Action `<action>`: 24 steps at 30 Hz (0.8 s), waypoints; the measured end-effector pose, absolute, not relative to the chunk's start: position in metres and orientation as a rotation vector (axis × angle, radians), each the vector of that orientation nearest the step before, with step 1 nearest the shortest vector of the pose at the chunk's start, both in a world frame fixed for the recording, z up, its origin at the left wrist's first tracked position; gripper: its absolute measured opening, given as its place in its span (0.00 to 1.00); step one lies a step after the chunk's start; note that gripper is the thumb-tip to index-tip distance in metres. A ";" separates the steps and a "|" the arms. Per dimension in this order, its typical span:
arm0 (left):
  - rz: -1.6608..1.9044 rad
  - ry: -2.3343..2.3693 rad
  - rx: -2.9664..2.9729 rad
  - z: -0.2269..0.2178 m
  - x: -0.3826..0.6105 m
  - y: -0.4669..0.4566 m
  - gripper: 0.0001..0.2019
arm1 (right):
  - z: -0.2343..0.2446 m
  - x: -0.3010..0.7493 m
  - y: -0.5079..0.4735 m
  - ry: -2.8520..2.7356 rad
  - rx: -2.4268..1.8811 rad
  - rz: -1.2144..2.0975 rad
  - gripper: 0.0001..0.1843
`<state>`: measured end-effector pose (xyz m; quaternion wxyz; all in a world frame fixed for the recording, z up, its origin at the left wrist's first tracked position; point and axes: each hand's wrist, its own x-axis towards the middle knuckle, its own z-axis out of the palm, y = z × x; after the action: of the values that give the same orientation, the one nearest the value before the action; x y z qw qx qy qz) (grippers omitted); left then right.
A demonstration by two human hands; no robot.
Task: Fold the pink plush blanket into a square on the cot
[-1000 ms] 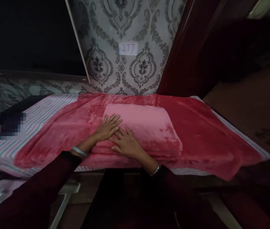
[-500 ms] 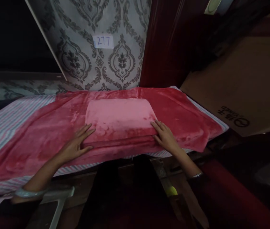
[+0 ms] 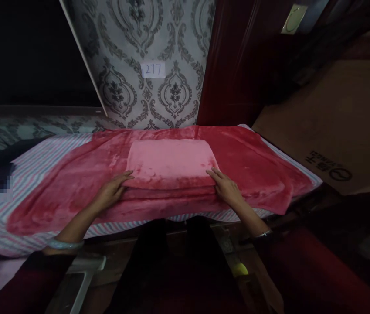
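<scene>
A red plush blanket (image 3: 250, 161) is spread over a striped sheet. In its middle lies a lighter pink plush section (image 3: 171, 157), roughly rectangular; I cannot tell whether it is a folded part of the blanket or a separate piece. My left hand (image 3: 114, 186) is closed on its near left corner, fingers on top and thumb lower. On the near right corner, my right hand (image 3: 226, 186) grips likewise, its thumb mostly hidden. Between my hands the near edge of the pink section curves above several folds of red plush.
The striped sheet (image 3: 49, 159) shows around the blanket. A dark screen (image 3: 34, 56) stands at the back left, against patterned wallpaper (image 3: 122, 48) bearing a paper label (image 3: 153, 69). On the right are a dark red door (image 3: 233, 65) and a large cardboard box (image 3: 331, 117).
My left hand's spread fingers and thumb have drawn together at the pink section's corner. My right hand stays at the other corner, fingers curled more. The view has shifted slightly.
</scene>
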<state>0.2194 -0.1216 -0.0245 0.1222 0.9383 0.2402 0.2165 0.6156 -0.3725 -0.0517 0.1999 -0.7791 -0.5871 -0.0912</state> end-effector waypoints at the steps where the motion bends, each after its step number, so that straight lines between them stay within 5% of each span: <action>1: 0.678 0.710 2.740 -0.024 0.218 -0.121 0.24 | -0.049 0.616 -0.373 -1.639 -2.169 -0.262 0.36; 11: 0.707 0.798 2.770 -0.050 0.210 -0.128 0.24 | -0.072 0.612 -0.386 -1.690 -2.007 -0.218 0.36; 16: 0.750 0.776 2.744 -0.008 0.212 -0.127 0.21 | -0.057 0.625 -0.386 -1.681 -1.839 -0.253 0.24; 24: 0.517 0.391 2.963 0.023 0.375 -0.208 0.25 | 0.002 0.624 -0.298 -1.720 -1.768 -0.165 0.28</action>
<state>0.3747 -0.2085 0.0228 0.0544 0.9755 0.1287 0.1701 0.6239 -0.2980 0.0021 0.3286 -0.6755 -0.6571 -0.0632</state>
